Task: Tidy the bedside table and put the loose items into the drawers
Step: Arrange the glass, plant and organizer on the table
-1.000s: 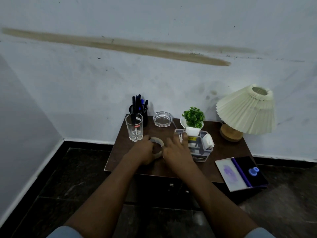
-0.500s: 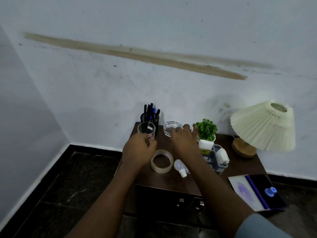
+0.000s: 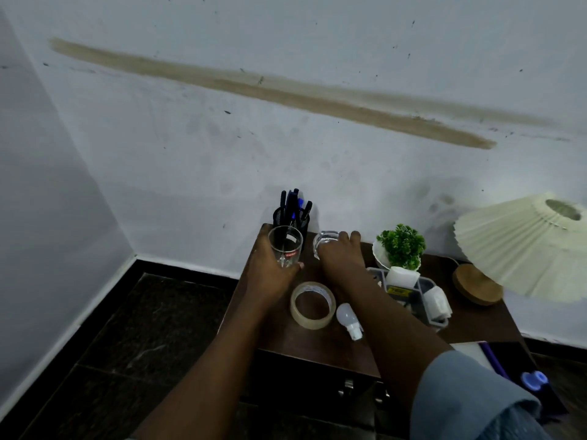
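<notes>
On the dark wooden bedside table [image 3: 317, 344], my left hand [image 3: 270, 274] is wrapped around a clear drinking glass [image 3: 286, 249] at the back left. My right hand [image 3: 341, 258] lies over a glass ashtray [image 3: 324, 242] at the back middle, fingers curled on it. A roll of beige tape [image 3: 313, 305] lies flat between my forearms, and a small white light bulb [image 3: 349, 319] lies on its side just right of it. The drawer front with metal handles [image 3: 349, 387] shows below the table's front edge, shut.
A black mesh pen holder [image 3: 293, 217] stands behind the glass. A small potted plant [image 3: 401, 246], a grey organiser tray [image 3: 425, 300] with white items, and a pleated lamp [image 3: 524, 249] fill the right side. A notebook [image 3: 495, 360] hangs at the front right corner.
Both hands left the tape roll and moved to the back of the table: the left closed on the glass, the right on the ashtray. The light bulb became visible.
</notes>
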The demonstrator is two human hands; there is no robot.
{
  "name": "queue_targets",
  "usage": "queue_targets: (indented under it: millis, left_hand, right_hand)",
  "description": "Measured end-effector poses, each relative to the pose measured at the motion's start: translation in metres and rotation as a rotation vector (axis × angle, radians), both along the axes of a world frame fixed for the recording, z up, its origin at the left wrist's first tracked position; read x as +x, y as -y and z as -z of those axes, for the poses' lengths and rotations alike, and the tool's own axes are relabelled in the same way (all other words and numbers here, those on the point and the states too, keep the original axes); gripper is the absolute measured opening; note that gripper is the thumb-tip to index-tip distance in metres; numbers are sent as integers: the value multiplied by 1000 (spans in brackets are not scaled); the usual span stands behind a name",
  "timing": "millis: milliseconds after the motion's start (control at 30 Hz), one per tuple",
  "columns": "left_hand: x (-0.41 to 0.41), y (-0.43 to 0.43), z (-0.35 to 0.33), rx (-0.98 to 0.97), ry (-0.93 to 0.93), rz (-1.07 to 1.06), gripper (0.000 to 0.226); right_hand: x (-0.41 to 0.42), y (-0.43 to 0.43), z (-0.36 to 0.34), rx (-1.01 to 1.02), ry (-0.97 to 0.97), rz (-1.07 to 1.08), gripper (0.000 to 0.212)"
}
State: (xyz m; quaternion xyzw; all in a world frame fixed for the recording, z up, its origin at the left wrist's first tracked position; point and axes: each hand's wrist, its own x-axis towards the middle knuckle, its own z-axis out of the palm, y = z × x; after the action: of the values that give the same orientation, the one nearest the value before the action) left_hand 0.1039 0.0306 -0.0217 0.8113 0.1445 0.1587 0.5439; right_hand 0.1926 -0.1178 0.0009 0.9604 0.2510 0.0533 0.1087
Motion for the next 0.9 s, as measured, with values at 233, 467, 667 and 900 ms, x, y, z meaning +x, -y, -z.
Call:
queue_targets:
  millis: [233, 467, 667, 900]
  left_hand:
    - [-8, -26, -5, -67, 71, -152, 82]
    - [-24, -66, -24, -178, 181, -248, 85]
    - [-28, -63, -35, -221, 223, -174, 86]
    - [-22, -53, -26, -140, 161, -76, 85]
  right_hand:
    - [-25, -4, -8, -25, -39, -78, 33]
    - [-63, -27, 7, 61, -47, -174, 33]
    - [-80, -51, 5, 74, -50, -236, 31]
    - [-110, -58, 10, 138, -97, -339, 30]
